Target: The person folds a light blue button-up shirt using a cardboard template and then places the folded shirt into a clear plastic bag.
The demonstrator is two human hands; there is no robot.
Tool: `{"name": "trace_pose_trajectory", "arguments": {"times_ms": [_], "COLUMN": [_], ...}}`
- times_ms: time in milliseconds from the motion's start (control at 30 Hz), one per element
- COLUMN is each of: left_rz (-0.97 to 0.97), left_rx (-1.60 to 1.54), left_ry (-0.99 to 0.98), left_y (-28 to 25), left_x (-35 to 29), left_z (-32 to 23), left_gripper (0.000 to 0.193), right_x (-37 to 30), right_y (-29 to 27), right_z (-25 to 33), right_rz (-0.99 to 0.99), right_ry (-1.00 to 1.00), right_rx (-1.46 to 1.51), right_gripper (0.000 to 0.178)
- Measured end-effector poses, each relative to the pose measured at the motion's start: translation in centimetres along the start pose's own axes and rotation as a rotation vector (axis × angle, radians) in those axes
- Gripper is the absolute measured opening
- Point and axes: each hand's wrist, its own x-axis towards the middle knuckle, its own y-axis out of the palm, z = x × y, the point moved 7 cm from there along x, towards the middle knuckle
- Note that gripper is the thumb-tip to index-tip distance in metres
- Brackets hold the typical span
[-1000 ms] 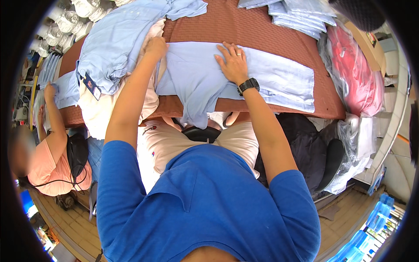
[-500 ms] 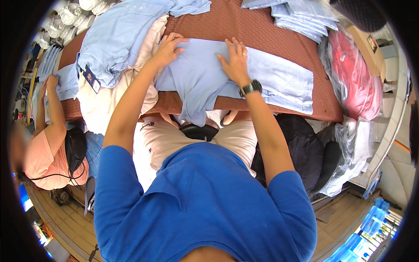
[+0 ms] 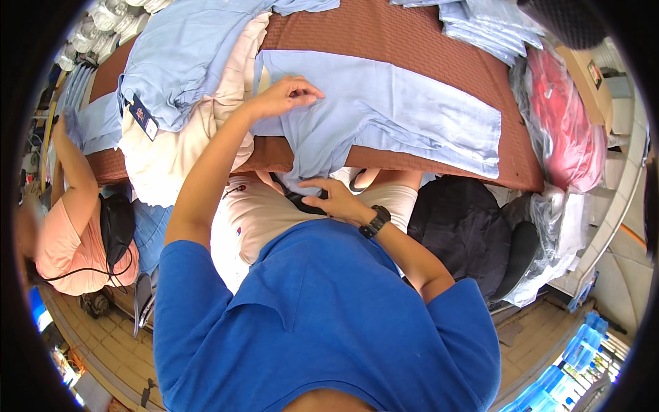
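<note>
A pair of light blue trousers [image 3: 419, 110] seems to lie lengthwise on the brown-covered table, with a bunched part hanging over the near edge. My left hand [image 3: 288, 96] is over the left part of this cloth, its fingers loosely bent and holding nothing that I can see. Below the table edge, my right hand [image 3: 336, 202] is beside the lower end of the hanging cloth. Its thumb and forefinger are apart, while the other fingers are partly hidden. A black watch [image 3: 375, 221] is on my right wrist.
On the left, blue clothing [image 3: 175, 65] with a dark tag lies over cream cloth [image 3: 154, 168]. Bagged blue garments [image 3: 491, 24] and a bagged red one [image 3: 566, 117] sit at the right. A person in a peach top [image 3: 65, 250] works at the far left.
My right hand has left the tabletop cloth and come down toward me, below the edge. My left hand has shifted right and curled; the cloth's near edge is now rumpled.
</note>
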Motion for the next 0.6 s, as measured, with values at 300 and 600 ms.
{"name": "trace_pose_trajectory", "arguments": {"times_ms": [300, 600], "left_rz": [-0.103, 0.027], "left_rx": [-0.41, -0.234], "left_ry": [-0.243, -0.238], "left_y": [-1.9, -1.1], "left_x": [0.2, 1.4], "left_z": [2.4, 2.8], "left_gripper": [0.075, 0.033], "right_x": [-3.2, -4.7], "right_y": [-12.2, -17.9], "right_z": [12.0, 6.1], "right_rz": [-0.558, -0.807], "right_ry": [-0.344, -0.151], "right_rx": [1.052, 0.195], "right_gripper": [0.043, 0.035]}}
